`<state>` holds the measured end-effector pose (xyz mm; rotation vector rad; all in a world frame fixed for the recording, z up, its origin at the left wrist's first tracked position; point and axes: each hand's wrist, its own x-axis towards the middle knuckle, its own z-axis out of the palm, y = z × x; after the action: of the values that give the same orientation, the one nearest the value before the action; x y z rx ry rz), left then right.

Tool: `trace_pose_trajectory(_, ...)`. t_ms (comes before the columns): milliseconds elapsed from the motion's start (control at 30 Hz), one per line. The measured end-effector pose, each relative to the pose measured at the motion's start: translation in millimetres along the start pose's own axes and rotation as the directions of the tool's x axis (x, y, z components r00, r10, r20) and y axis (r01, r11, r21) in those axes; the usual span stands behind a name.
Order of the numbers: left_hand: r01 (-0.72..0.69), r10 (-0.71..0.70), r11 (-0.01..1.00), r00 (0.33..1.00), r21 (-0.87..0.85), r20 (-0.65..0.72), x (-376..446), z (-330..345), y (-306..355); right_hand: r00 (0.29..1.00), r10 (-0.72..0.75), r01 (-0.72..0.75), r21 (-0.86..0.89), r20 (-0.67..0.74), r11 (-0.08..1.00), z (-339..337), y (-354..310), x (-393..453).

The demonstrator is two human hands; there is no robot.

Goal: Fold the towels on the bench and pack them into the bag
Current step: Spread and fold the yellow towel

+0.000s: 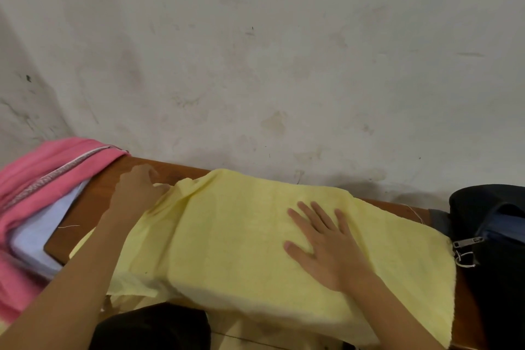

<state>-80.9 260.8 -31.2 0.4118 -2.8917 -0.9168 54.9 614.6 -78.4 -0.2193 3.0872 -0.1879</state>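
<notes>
Yellow towel (pixel 250 239) is lying lengthwise along the surface (pixel 93 202), overhanging its near edge; right hand (pixel 326 247) is pressing flat (fingers spread), left hand (pixel 136 193) pinching its far-left corner.

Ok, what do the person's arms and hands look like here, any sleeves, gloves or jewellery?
Both forearms are bare as far as the frame shows, with no sleeves in view. The left hand and right hand wear no gloves. No rings, watch or bands show, though the left hand is motion-blurred, so small details there are unclear.
</notes>
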Motion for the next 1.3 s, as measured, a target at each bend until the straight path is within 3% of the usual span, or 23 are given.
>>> trace_pose_trajectory(100,-0.005,0.012,0.992,0.998,-0.129,0.059,3.0,-2.8,3.2,1.000,0.002,-0.002,-0.028,0.011,1.000,0.4,0.6,0.0)
trace_pose_trajectory(267,0.137,-0.038,0.956,0.936,-0.261,0.350,10.7,-14.3,3.4,1.000,0.013,-0.012,-0.037,0.024,0.999,-0.1,0.0,1.1)
trace_pose_trajectory(333,0.068,0.038,0.951,0.943,-0.301,0.330,15.5,-19.7,2.5,0.999,0.017,-0.016,-0.036,0.029,0.999,-0.3,0.3,0.9)
trace_pose_trajectory(400,-0.023,0.112,0.928,0.970,-0.373,0.218,19.8,-23.0,1.7,1.000,0.014,-0.013,-0.027,0.021,1.000,0.0,0.5,0.6)
trace_pose_trajectory(467,-0.181,0.200,0.945,0.979,-0.274,0.043,24.6,-25.2,0.8,1.000,0.007,-0.007,-0.020,0.012,1.000,0.3,0.5,0.6)
trace_pose_trajectory(533,-0.268,0.268,0.963,0.963,0.038,0.024,24.1,-22.5,-3.8,1.000,0.004,-0.003,-0.031,0.022,1.000,0.0,0.7,0.5)
trace_pose_trajectory(600,-0.205,0.215,0.917,0.977,0.342,0.009,14.3,-12.6,-10.3,1.000,0.003,-0.003,-0.028,0.021,1.000,-0.5,0.1,1.2)
trace_pose_trajectory(633,-0.167,0.188,0.901,0.982,0.400,-0.015,5.5,-6.2,-11.0,1.000,0.006,-0.005,-0.030,0.021,1.000,-0.7,-0.5,1.6)
trace_pose_trajectory(700,-0.118,0.129,0.892,0.992,0.437,0.003,-13.9,10.8,-8.2,0.999,0.013,-0.012,-0.042,0.034,0.999,-1.6,-1.6,2.5)
trace_pose_trajectory(800,-0.098,-0.035,0.859,0.968,0.503,0.248,-29.5,32.5,-1.6,0.999,0.016,-0.013,-0.053,0.044,0.999,-1.6,-1.5,4.2)
trace_pose_trajectory(867,-0.103,-0.074,0.867,0.941,0.487,0.330,-30.2,39.6,-2.0,0.999,0.007,-0.005,-0.055,0.041,0.998,-0.8,-0.4,5.3)
trace_pose_trajectory(1200,-0.144,0.033,0.900,0.964,0.411,0.265,-17.4,41.6,3.4,0.998,0.048,-0.048,-0.007,0.030,0.999,-0.4,-27.8,17.8)
trace_pose_trajectory(1300,-0.242,0.127,0.885,0.948,0.399,0.293,-51.9,61.6,40.6,0.999,0.035,-0.035,0.009,0.039,0.999,-1.5,-35.8,22.2)
